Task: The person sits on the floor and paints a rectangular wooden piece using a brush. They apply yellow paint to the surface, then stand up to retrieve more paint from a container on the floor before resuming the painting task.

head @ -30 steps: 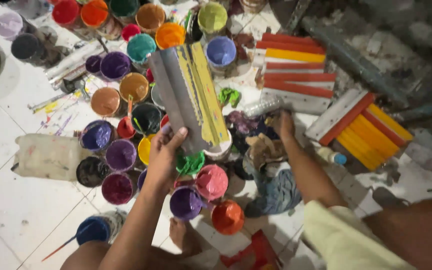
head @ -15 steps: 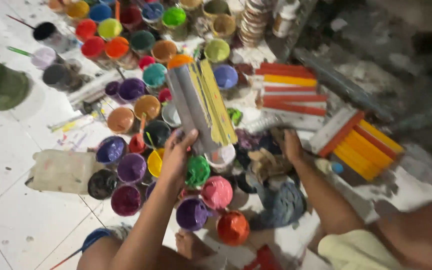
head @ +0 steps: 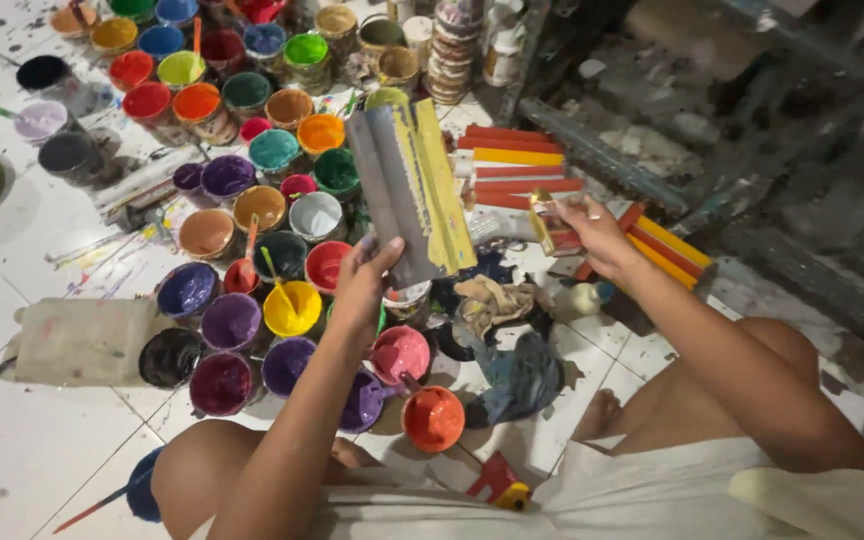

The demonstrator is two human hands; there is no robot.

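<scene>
My left hand (head: 362,280) grips the lower end of a long grey squeegee (head: 407,190) smeared with yellow paint, held upright over the paint pots. My right hand (head: 592,232) is out to the right and holds a small flat tool with a yellow and red edge (head: 542,222), just above a stack of red, orange and yellow squeegees (head: 517,168). Crumpled stained rags (head: 497,300) lie on the floor between both hands.
Several open pots of paint (head: 252,210) in many colours crowd the white tiled floor on the left. A dirty white jerrycan (head: 77,340) lies at the left. Stacked tins (head: 457,50) stand at the top. My bare knees and a foot (head: 602,415) are at the bottom.
My right hand has risen from the rags and moved right with a small tool in it. The view has shifted, and the grey squeegee stays in my left hand.
</scene>
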